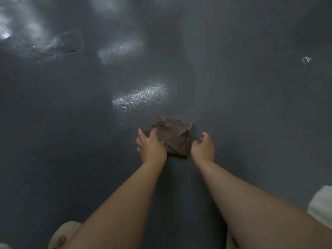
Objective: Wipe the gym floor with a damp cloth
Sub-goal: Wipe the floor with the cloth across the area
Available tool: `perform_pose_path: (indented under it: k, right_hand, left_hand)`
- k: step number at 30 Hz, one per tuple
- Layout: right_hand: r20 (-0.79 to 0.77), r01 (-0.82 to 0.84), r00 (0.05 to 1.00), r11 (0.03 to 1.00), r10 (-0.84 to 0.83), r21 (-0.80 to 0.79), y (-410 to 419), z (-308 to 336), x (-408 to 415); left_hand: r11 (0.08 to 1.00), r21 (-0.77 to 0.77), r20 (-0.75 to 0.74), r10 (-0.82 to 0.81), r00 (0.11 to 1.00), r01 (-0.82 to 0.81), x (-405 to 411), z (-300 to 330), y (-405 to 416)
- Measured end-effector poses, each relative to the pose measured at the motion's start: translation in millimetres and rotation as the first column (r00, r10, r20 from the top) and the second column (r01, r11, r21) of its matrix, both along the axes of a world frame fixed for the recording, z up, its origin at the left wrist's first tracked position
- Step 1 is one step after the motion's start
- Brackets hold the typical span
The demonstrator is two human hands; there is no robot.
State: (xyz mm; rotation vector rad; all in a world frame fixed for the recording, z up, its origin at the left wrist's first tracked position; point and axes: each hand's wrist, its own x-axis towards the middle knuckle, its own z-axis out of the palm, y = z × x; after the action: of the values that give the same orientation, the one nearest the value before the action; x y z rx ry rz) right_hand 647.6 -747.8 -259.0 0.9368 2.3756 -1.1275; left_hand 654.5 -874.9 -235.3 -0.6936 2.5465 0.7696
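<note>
On the dark gym floor [233, 87], just this side of a glistening wet patch [142, 96], lay the brown cloth [173, 136], folded into a crumpled pad. The left hand [150, 147] rested on the cloth's left edge, thumb over the fabric, fingers fairly straight. The right hand [203, 148] sat at the cloth's right edge, fingers loosely curled; whether it pinched fabric, I couldn't tell. Soft, limp and damp by the look of it, that cloth would likely bunch under a push, so flat palms on top seemed the better hold.
</note>
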Motion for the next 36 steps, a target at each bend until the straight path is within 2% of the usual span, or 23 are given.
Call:
perform_pose_path:
  k: [2,5,7,9,13,16,21,25,27,31,33,35,36]
  right_hand:
    - [-0.032,-0.126,0.991,0.98,0.132,0.155,6.6,-11.6,13.9]
    - [0.02,-0.344,0.932,0.863,0.363,0.371,14.1,-21.9,20.9]
    - [0.126,-0.441,0.893,0.784,0.432,0.436,16.9,-25.7,23.0]
    - [0.215,-0.477,0.878,0.739,0.428,0.476,20.0,-30.1,23.5]
    - [0.281,-0.488,0.873,0.729,0.4,0.479,23.7,-42.3,19.6]
    - [0.104,-0.366,0.918,0.72,0.381,0.589,23.3,-56.7,19.5]
    - [0.02,-0.275,0.943,0.746,0.332,0.606,22.9,-66.0,24.1]
    - [-0.095,-0.14,0.968,0.811,0.234,0.568,29.1,-60.8,20.5]
    - [-0.165,-0.06,0.972,0.854,0.168,0.517,35.3,-55.7,17.7]
    - [-0.257,0.043,0.963,0.902,0.077,0.429,47.0,-51.3,16.6]
    - [-0.251,0.048,0.966,0.902,0.068,0.429,48.1,-50.4,16.7]
    - [-0.245,0.011,0.962,0.88,0.12,0.475,47.0,-50.9,18.7]
    - [-0.249,-0.001,0.958,0.871,0.141,0.491,46.1,-51.7,19.7]
  left_hand:
    - [0.986,-0.057,-0.057,-0.159,0.986,0.156,-4.2,-12.7,10.9]
    - [0.896,-0.175,-0.02,-0.418,0.908,0.409,-14.1,-38.6,23.1]
    - [0.864,-0.198,0.079,-0.456,0.886,0.463,-15.5,-54.5,31.1]
    - [0.859,-0.206,0.155,-0.445,0.882,0.469,-11.8,-67.8,37.9]
    - [0.842,-0.27,0.129,-0.449,0.884,0.467,-28.4,-80.1,43.6]
    - [0.833,-0.312,0.069,-0.46,0.885,0.457,-76.1,-86.7,41.5]
    - [0.806,-0.352,0.063,-0.488,0.871,0.477,-159.1,-88.1,46.9]
    - [0.804,-0.362,0.08,-0.477,0.875,0.471,-162.9,-87.5,69.0]
    - [0.73,-0.368,0.052,-0.602,0.797,0.576,-141.3,-87.2,82.6]
    - [0.456,-0.352,0.047,-0.864,0.502,0.818,-53.6,-89.7,102.1]
    - [0.33,-0.315,0.036,-0.933,0.358,0.89,-23.6,-88.5,85.2]
    - [0.185,-0.334,0.056,-0.975,0.215,0.924,-27.6,-91.8,54.6]
    - [0.157,-0.381,0.039,-0.982,0.186,0.911,-37.9,-93.8,39.8]
